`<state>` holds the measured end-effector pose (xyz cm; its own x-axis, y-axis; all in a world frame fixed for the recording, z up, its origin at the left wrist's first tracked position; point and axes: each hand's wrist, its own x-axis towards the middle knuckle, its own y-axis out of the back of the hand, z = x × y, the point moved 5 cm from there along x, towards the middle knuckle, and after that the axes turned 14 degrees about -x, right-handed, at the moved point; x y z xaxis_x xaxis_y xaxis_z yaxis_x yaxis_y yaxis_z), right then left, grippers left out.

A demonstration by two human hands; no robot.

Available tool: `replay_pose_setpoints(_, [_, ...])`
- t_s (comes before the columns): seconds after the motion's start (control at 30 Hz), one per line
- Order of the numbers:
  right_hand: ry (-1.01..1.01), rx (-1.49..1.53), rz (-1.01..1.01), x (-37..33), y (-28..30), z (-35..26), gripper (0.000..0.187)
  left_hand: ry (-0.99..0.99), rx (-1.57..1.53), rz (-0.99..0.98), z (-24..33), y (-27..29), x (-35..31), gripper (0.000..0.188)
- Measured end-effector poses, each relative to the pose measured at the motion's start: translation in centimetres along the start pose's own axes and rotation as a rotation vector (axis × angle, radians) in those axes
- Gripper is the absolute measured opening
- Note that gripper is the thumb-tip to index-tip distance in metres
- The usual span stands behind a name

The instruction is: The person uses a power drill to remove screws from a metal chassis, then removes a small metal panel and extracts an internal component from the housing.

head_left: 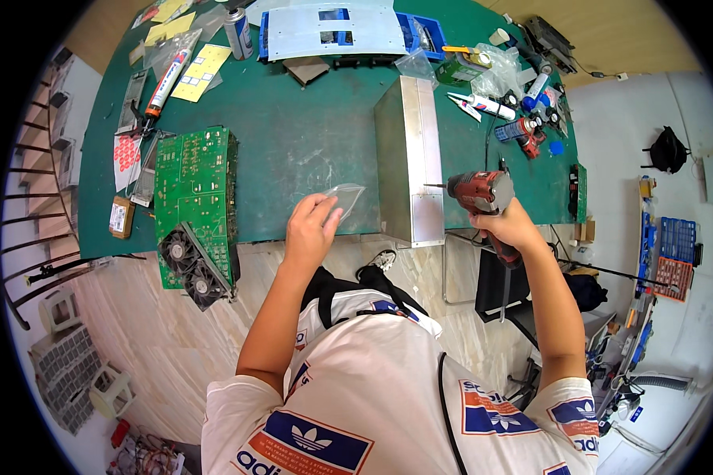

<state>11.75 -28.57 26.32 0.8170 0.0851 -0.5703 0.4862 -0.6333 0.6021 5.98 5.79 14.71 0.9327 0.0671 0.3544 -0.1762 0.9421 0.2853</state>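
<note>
My right hand is closed round the grip of a red and black cordless drill, its bit pointing left at the side of a long metal case. The bit's tip is close to the case; whether it touches I cannot tell. The case lies lengthwise near the table's front edge. To the left of it, my left hand pinches a small clear plastic bag just above the table. Further left lies a green circuit board, with two black fans at its near end overhanging the edge.
The green table carries a caulking gun, a spray can and yellow sheets at far left. Blue bins under a pale panel stand at the back. Tubes, cans and plastic wrap clutter the far right. A black chair stands below right.
</note>
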Motion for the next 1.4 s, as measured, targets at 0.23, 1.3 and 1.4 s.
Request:
replay_pose_setpoints(0.23, [-0.012, -0.056, 0.002, 0.5, -0.2, 1.2, 0.031, 0.004, 0.011, -0.022, -0.1, -0.3, -0.4, 0.023])
replay_pose_setpoints(1.3, [0.079, -0.45, -0.127, 3.8, 2.2, -2.2, 0.052, 0.05, -0.04, -0.017, -0.9, -2.0, 0.4, 0.023])
replay_pose_setpoints(1.4, [0.072, -0.396, -0.079, 3.0, 2.0, -2.0, 0.055, 0.077, -0.065, -0.034, -0.9, -2.3, 0.5, 0.025])
